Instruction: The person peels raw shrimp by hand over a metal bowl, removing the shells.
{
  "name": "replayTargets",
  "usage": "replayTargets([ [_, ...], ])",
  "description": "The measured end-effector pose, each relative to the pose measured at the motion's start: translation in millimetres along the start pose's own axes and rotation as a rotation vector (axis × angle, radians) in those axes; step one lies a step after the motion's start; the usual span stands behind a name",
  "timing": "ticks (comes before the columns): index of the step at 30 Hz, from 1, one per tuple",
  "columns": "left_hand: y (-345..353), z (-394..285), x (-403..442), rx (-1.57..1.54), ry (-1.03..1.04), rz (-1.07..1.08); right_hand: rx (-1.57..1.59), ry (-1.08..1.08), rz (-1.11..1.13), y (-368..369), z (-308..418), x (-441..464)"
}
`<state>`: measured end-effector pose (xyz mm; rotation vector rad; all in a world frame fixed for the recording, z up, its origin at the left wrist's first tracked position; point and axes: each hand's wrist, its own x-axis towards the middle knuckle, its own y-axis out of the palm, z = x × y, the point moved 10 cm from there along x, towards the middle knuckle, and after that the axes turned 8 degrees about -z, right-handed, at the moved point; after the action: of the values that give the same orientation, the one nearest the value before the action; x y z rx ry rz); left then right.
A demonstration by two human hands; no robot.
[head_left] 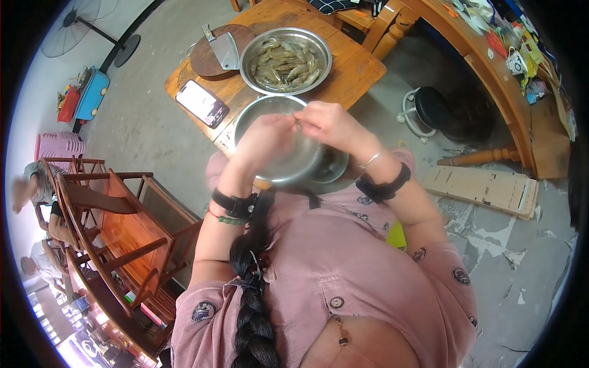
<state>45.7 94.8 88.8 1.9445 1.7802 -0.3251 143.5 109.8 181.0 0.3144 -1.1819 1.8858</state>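
My left hand (268, 140) and my right hand (331, 124) meet fingertip to fingertip over a steel basin (288, 164). Both are closed in a pinch on a small greyish shrimp (298, 123), mostly hidden by the fingers; the left hand is a little blurred. Just beyond, a steel bowl (328, 60) holds a heap of raw shrimp (285, 64) in some liquid. To its left a cleaver (226, 51) lies on a round wooden chopping board (202, 60). A phone (202, 103) with a lit screen rests near the table's left edge.
The low wooden table (359, 69) stands in front of me. Under the basin's right side another metal vessel (333, 167) shows. A black stool (432, 107) and flat cardboard (481, 189) are to the right, wooden chairs (132, 214) to the left. Two people are at the far left.
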Motion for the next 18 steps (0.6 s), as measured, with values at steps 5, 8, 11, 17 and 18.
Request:
replayTargets([
  [5,1.2,-0.6,-2.7,-0.054,-0.021,0.016,0.277,0.199,-0.009,2.5,-20.5,-7.0],
  [8,1.2,-2.2,-3.1,-0.059,-0.009,0.021,0.719,0.629,0.039,19.4,-48.2,-23.0],
  [11,2.8,-3.7,-3.1,-0.082,0.004,0.019,0.865,0.835,0.067,27.3,-59.0,-32.4],
  [17,7.7,-3.2,-4.7,-0.184,0.032,0.022,1.117,0.916,-0.059,31.2,-59.9,-38.5],
  [18,6.7,-2.6,-4.5,-0.181,0.034,0.008,1.078,0.913,-0.047,32.0,-61.1,-39.4],
])
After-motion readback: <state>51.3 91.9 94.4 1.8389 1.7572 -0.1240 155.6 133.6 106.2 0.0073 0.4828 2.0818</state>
